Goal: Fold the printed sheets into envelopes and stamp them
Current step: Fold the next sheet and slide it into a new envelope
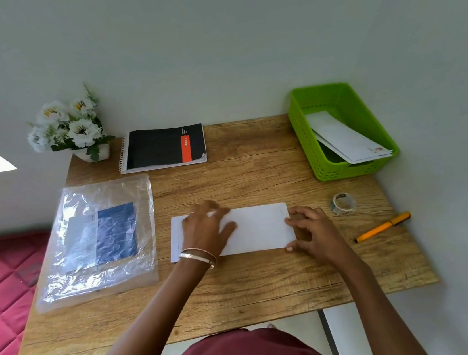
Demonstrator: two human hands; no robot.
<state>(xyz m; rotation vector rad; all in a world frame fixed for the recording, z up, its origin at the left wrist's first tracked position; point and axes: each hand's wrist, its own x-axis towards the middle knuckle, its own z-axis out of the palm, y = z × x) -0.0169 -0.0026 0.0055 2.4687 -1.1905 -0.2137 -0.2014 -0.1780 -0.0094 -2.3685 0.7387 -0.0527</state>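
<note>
White folded paper sheet [251, 228] lies flat in the middle of the wooden desk [241, 289], a bit nearer the front edge than the back. It looks long and thin, like an envelope shape. The left hand [208, 228] lies on the left part of it with the fingers spread wide, not gripping. I think it presses the paper flat so the fold stays sharp. The right hand [311, 228] sits at the right end of the sheet with bent fingers. It seems to pinch or hold that edge so the paper cannot slide.

A green plastic basket [309, 137] stands at the back right corner of the desk. White envelopes [343, 136] lean inside it, and one shows a small picture at its corner, maybe a stamp. The basket is likely the place for finished ones. A small roll of patterned tape [342, 203] and an orange pen [382, 227] wait near the right edge, close to the right hand. A clear plastic bag with a blue pack inside [98, 240] lies by the left edge.

The left hand hides part of the sheet, so I cannot see the fold line there. The left hand's fingertips are blurry. I cannot see any print on the paper.
</note>
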